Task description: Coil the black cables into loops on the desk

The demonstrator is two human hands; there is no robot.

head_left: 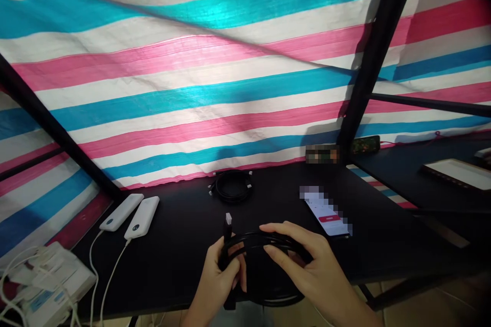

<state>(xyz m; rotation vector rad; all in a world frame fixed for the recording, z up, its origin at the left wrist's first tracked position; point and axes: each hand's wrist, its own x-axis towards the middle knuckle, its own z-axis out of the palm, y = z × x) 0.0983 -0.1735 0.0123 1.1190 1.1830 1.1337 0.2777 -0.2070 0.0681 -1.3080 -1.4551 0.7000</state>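
Note:
A coil of black cable is held up over the front edge of the black table, between my two hands. My left hand grips its left side, thumb and fingers wrapped round the strands. A plug with a pale cap sticks up just above that hand. On the coil's upper right, my right hand has its thumb and fingers curved round the loops. Behind the hands, a second coil of black cable with several pale-capped ends lies on the table.
Two white power banks with white cords lie at the left of the table. A white box with tangled cords stands front left. To the right lies a lit phone. Black frame posts and a striped sheet enclose the back.

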